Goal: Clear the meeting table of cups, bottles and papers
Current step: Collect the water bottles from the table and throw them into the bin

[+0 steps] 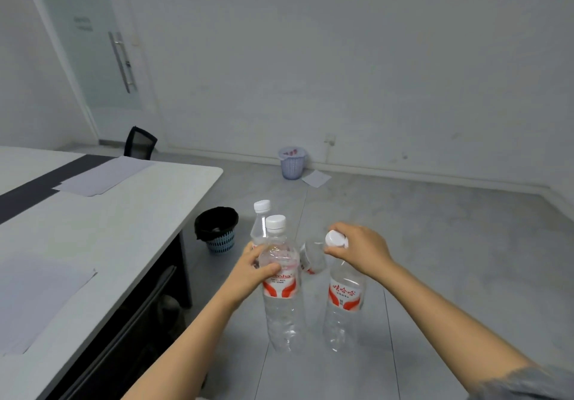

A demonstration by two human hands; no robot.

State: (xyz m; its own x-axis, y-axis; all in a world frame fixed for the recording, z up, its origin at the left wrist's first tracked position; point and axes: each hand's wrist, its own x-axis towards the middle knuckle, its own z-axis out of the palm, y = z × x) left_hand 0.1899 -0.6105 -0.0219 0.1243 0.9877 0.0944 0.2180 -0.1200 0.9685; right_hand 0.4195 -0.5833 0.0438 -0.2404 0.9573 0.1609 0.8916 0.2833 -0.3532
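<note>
Left hand (253, 267), right hand (362, 249) both clenched, forearms extended

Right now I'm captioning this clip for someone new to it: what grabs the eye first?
The clear plastic bottles with red labels, held in mid-air at centre: the left hand grips two bottles, the right hand holds others by their necks. Next, the black-lined bin on the floor beside the white table, where papers lie.
</note>
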